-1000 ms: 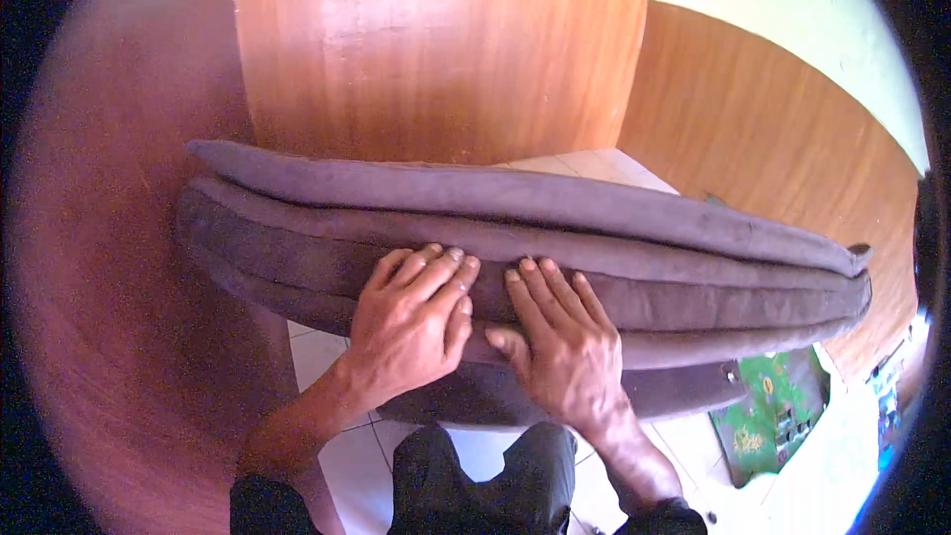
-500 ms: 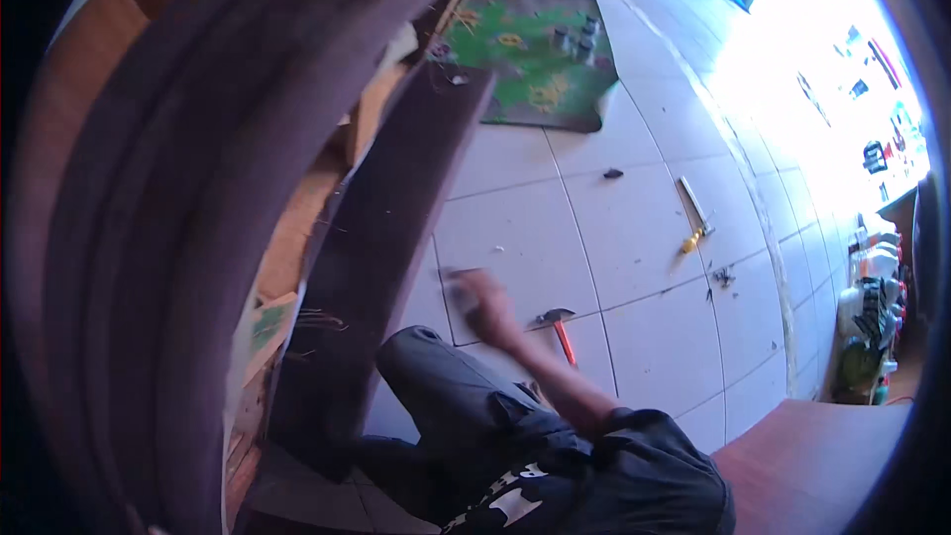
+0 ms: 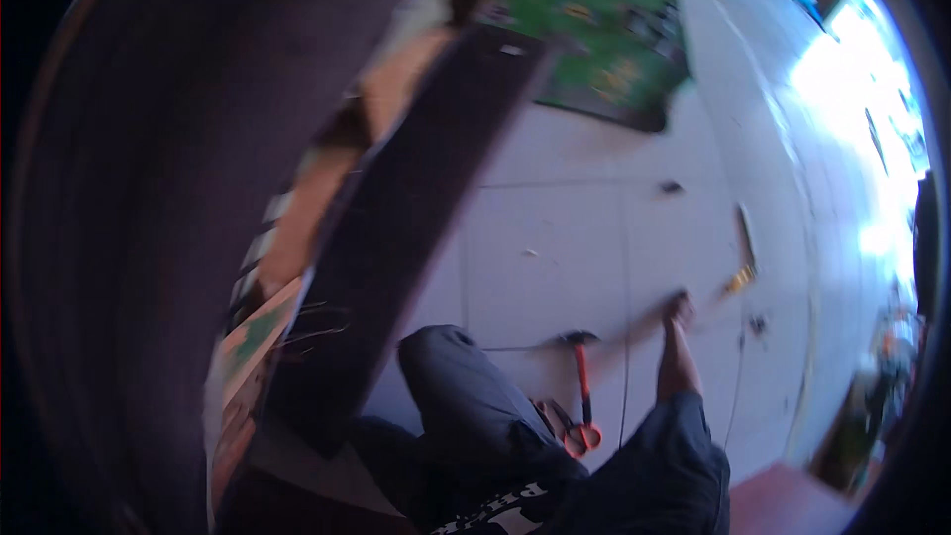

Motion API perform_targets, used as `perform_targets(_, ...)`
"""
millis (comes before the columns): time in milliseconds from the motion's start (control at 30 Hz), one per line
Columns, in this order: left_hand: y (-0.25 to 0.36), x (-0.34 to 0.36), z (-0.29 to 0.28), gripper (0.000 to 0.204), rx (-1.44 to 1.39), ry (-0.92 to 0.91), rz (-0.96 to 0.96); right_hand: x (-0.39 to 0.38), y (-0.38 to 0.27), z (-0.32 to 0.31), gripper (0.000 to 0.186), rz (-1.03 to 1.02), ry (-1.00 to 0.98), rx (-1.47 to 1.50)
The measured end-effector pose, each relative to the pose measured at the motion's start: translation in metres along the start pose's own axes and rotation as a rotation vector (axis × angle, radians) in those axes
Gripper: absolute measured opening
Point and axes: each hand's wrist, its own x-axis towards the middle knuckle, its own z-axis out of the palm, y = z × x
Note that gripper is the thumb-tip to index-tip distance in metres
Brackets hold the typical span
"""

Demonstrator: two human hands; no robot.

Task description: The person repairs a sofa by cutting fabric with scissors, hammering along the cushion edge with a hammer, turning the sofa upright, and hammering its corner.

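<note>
My right hand point(image 3: 680, 308) reaches out low over the white tiled floor point(image 3: 535, 218), blurred, so its fingers are unclear. It is nearest a yellow-handled tool with a long pale part point(image 3: 739, 277). A red-handled hammer point(image 3: 583, 376) lies left of it, beside orange-handled scissors point(image 3: 581, 438) near my leg point(image 3: 436, 376). A dark upholstered piece point(image 3: 149, 159) fills the left side, with a long dark padded strip point(image 3: 406, 198) and exposed wooden frame point(image 3: 312, 208) along it. My left hand is out of view.
A green patterned mat point(image 3: 594, 50) lies on the floor at the top. Cluttered items point(image 3: 887, 357) line the right edge, beside bright glare. Small dark bits point(image 3: 671, 187) lie on the tiles, and a reddish surface point(image 3: 783, 500) is at the lower right.
My hands have left the cushions they rested on a second ago. The view has swung right and down to the floor. My right hand has since moved right, toward the yellow-handled tool.
</note>
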Motion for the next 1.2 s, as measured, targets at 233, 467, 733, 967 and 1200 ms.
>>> perform_targets(233,0.069,0.087,-0.128,0.045,-0.685,-0.346,-0.757,-0.010,-0.061,-0.025,0.013,-0.104,0.086,0.152)
perform_targets(467,0.054,0.124,-0.185,0.041,-0.989,-0.644,-0.257,-0.049,-0.172,-0.065,0.013,-0.403,0.162,0.352)
perform_targets(733,0.077,0.099,-0.177,0.034,-0.859,-0.398,-0.316,-0.138,-0.245,-0.102,0.013,-0.704,0.132,0.545)
perform_targets(967,0.079,0.079,-0.184,0.038,-0.828,0.302,-0.850,-0.211,-0.257,-0.119,0.014,-0.880,0.101,0.606)
perform_targets(1200,0.115,0.106,-0.110,0.054,-0.577,-0.010,-0.310,-0.260,-0.233,-0.133,0.014,-0.989,0.061,0.593)
